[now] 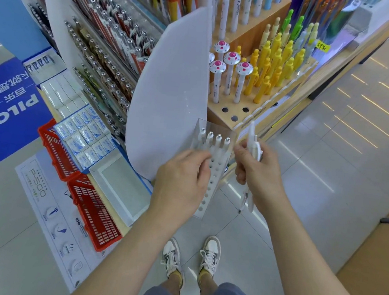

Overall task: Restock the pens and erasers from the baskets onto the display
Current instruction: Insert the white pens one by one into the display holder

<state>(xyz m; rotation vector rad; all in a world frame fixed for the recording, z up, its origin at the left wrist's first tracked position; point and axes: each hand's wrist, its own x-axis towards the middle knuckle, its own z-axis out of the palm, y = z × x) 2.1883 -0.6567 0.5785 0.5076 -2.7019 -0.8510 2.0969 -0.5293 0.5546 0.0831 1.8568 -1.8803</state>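
- Four white pens [217,144] are standing in a row in a clear holder [205,195] at the view's centre. The left hand [181,181] is gripping that holder, fingers curled over its perforated white base.
- The right hand [259,174], at 3 o'clock from the holder, is clamping loose pens [251,133] in curled fingers; their number is unclear.
- Erasers [85,135] at 9 o'clock are showing "Campus"; a blue sign [10,117] beyond is reading "PILOT"; a floor mat [37,180] at 8 o'clock is reading "P-500".
- Two red baskets [93,211] are sitting low at 8 o'clock.
- A wooden block [217,115] at 1 o'clock is holding yellow pens [266,66] and four fully visible mushroom-topped pens [231,59].
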